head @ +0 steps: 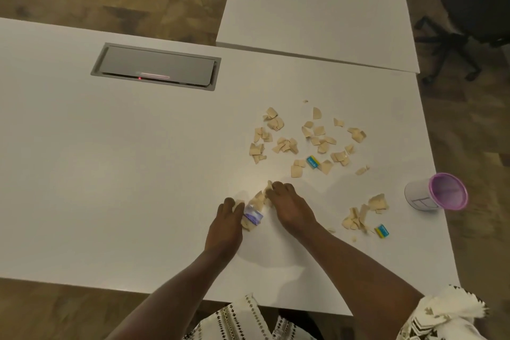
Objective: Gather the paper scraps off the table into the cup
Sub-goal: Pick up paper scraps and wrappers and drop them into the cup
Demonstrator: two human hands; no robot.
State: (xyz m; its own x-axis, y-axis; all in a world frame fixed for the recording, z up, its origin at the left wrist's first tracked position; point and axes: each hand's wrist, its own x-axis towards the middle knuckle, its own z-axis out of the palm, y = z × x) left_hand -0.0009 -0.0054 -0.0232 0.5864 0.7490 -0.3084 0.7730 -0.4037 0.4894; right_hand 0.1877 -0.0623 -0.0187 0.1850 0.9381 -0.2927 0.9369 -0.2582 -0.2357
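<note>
1. On the white table, tan paper scraps lie in three groups, with two blue-and-yellow scraps and one purple scrap among them.
2. One pink-rimmed cup sits near the right edge.
3. Left hand grips the nearest pile with curled fingers; right hand rests bent fingers on it, and I cannot tell whether it pinches.

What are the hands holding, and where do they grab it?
A small pile of paper scraps, cupped between both hands: left hand curls round its left side, right hand round its right.
</note>
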